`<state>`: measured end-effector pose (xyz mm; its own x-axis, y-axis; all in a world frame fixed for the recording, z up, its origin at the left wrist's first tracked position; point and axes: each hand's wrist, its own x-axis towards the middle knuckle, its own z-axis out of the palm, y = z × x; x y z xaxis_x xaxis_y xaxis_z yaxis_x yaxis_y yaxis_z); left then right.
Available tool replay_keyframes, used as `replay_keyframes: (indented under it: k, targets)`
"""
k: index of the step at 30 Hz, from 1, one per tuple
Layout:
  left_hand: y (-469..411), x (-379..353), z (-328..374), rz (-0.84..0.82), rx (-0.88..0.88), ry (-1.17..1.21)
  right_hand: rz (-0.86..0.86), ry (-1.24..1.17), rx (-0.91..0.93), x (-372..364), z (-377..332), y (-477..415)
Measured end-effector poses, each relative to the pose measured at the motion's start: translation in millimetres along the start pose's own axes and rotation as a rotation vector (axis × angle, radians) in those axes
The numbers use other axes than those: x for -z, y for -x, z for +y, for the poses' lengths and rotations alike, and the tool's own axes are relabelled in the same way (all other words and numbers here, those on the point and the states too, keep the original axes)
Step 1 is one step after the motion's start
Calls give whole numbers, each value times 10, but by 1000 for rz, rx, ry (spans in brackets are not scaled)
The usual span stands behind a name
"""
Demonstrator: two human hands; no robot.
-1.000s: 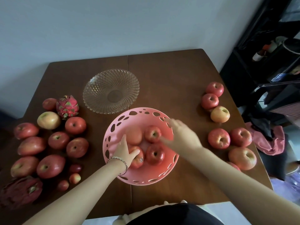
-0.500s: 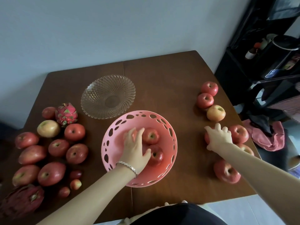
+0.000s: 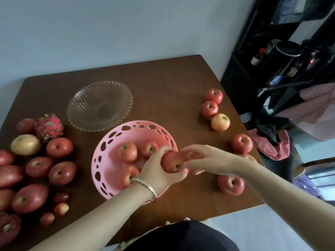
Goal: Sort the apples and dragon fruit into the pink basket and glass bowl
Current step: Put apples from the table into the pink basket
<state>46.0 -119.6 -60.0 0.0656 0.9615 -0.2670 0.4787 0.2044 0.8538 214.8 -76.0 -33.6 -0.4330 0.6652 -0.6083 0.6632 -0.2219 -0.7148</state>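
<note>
The pink basket sits mid-table with three red apples inside, such as one apple in the basket. Over its right rim, my left hand grips a red apple from the left. From the right, my right hand has its fingers and thumb curled on the same apple. The glass bowl stands empty behind the basket. One dragon fruit lies at the left; a second dragon fruit shows at the bottom left edge.
Several apples crowd the table's left side. More loose apples lie on the right, one near the front edge. A dark shelf unit with clothes stands right of the table.
My right hand came back from the right-side apples with a red apple to the basket's rim. My left hand lifted from the apples inside the basket and took hold of that apple.
</note>
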Motion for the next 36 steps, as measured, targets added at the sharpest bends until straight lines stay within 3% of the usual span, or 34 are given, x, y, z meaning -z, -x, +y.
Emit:
replay_keyframes:
  k: [3,6,9,12,15,18,22,24,28,33,36]
  targets:
    - [4,39,-75,-66,232,293,158,590,-63,213,445,-42]
    - [1,49,-101,-134,351,511,-53,1041,-258,141,854,-90]
    - [-5,92,-179,-178,420,641,-208,1246,-363,-83,1042,-164]
    - [10,207,-283,-141,423,569,-146,1338,-360,-187,1112,-221]
    - [39,411,-412,-23,408,430,-91,1241,-334,-119,969,-196]
    - [3,677,-581,166,311,71,126,1024,-191,-44,618,-127]
    - [-80,938,-816,315,271,-158,347,599,27,-72,6,-88]
    - [-101,987,-906,317,242,-298,307,470,109,-193,-227,-171]
    - [-133,958,-996,166,211,-528,192,454,167,-592,-424,-445]
    - [-77,1028,-1179,208,158,-923,145,437,214,-1061,-455,-690]
    - [-35,1014,-1247,165,191,-933,128,459,248,-1278,-479,-721]
